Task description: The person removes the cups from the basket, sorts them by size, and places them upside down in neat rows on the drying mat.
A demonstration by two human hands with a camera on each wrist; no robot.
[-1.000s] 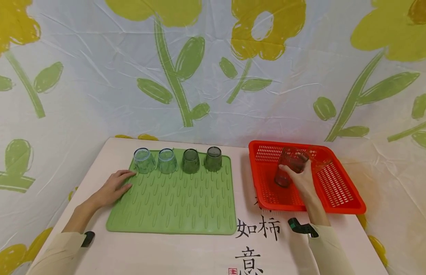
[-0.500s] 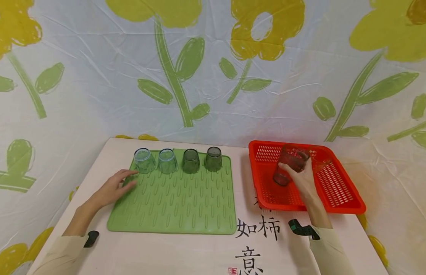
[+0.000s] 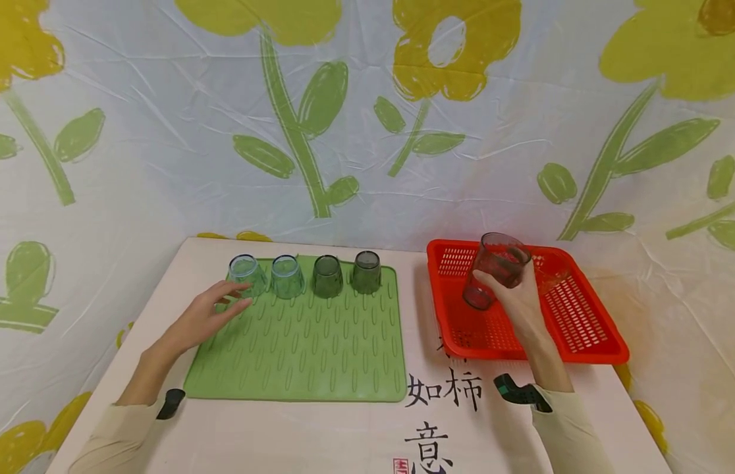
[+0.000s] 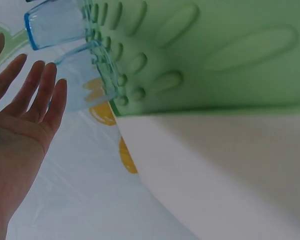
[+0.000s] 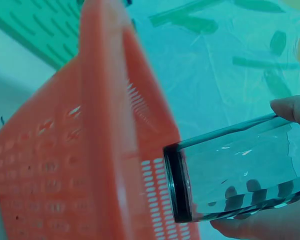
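My right hand (image 3: 518, 296) grips a dark, see-through drinking glass (image 3: 492, 273) over the red basket. The glass leans, its thick base (image 5: 177, 185) toward the lower left in the head view. Thumb and fingers wrap its sides near the mouth end. My left hand (image 3: 207, 316) hovers by the left edge of the green drying mat (image 3: 302, 355), fingers spread and holding nothing. Nearest to it is a light blue glass (image 3: 246, 276), partly behind the fingertips. Beside that stand another light blue glass (image 3: 288, 278) and two dark grey glasses (image 3: 328, 278), all wider end down.
The red perforated basket (image 3: 581, 352) sits on the right of the white table (image 3: 284, 434). Inside it, right of my hand, a faint transparent shape shows, too unclear to name. A flower-printed cloth (image 3: 195, 131) hangs behind the table.
My right hand has lifted the dark glass upward and slightly left inside the basket area. My left hand has risen from the mat's left edge and moved right, toward the first blue glass.
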